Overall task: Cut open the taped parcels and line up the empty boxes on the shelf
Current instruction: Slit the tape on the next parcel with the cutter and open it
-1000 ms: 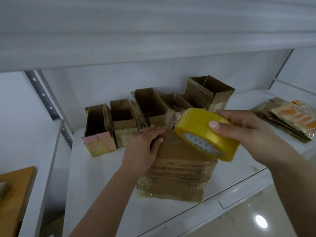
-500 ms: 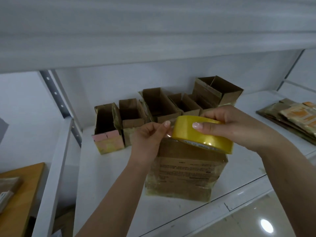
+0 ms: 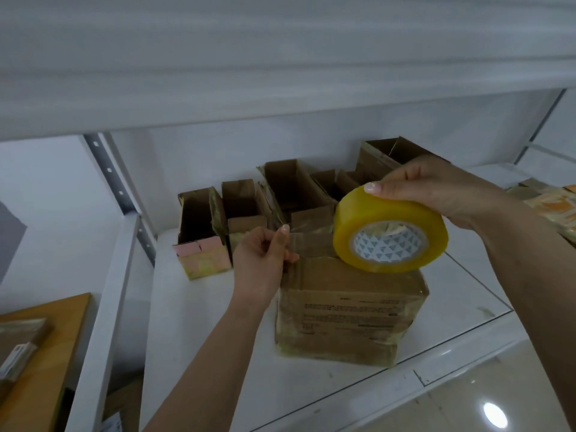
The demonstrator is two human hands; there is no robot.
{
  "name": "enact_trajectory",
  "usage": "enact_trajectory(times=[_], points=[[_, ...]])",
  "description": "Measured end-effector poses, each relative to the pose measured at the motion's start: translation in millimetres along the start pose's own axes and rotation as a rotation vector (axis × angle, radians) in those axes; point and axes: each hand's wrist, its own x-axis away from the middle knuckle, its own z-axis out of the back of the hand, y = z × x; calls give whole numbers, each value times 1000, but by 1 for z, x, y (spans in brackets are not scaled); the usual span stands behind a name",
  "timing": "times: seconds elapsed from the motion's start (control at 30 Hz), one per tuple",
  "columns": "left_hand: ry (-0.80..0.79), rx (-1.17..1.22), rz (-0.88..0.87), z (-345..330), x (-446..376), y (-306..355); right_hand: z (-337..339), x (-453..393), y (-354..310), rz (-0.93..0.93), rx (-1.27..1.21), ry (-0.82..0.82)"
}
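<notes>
A taped brown parcel point(image 3: 349, 310) stands near the front of the white shelf point(image 3: 199, 338). My right hand point(image 3: 436, 194) grips a yellow tape roll point(image 3: 389, 232) tilted above the parcel's far top edge, its core facing me. My left hand point(image 3: 265, 257) pinches the free end of a clear tape strip point(image 3: 311, 244) stretched from the roll, at the parcel's upper left corner. Behind, several opened empty boxes stand in a row along the back wall, from a pink-fronted box point(image 3: 202, 232) on the left to a taller box point(image 3: 383, 154) on the right.
Flat packets point(image 3: 551, 207) lie on the shelf at the far right. A perforated metal upright point(image 3: 118, 188) bounds the shelf on the left. A wooden surface point(image 3: 40, 363) with paper items sits lower left. The upper shelf board overhangs the whole bay. A glossy floor shows at bottom right.
The roll has tipped up from flat so its core faces me, and it moved right. My left hand pulled the tape end out to the left, so a strip now spans between hands.
</notes>
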Motion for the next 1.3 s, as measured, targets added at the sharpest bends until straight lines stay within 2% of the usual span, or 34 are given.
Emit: enact_trajectory(times=[0.17, 0.3, 0.5, 0.77, 0.87, 1.0, 1.13, 1.3], points=[[18, 101, 105, 3, -6, -9, -3, -10, -3, -89, 54, -80], [45, 244, 231, 5, -10, -14, -6, -8, 11, -114, -122, -93], [96, 127, 186, 11, -10, -22, -19, -10, 10, -64, -80, -12], [162, 54, 220, 30, -8, -39, -31, -14, 4, -31, -78, 50], [100, -17, 296, 23, -3, -46, -32, -14, 4, -39, -83, 56], [-24, -313, 340, 11, 0, -51, -34, -15, 6, -35, -100, 79], [-123, -306, 466, 10, -1, -49, -38, -18, 4, -25, -105, 85], [-128, -262, 623, 5, 7, -44, -38, -19, 5, -19, -105, 88]])
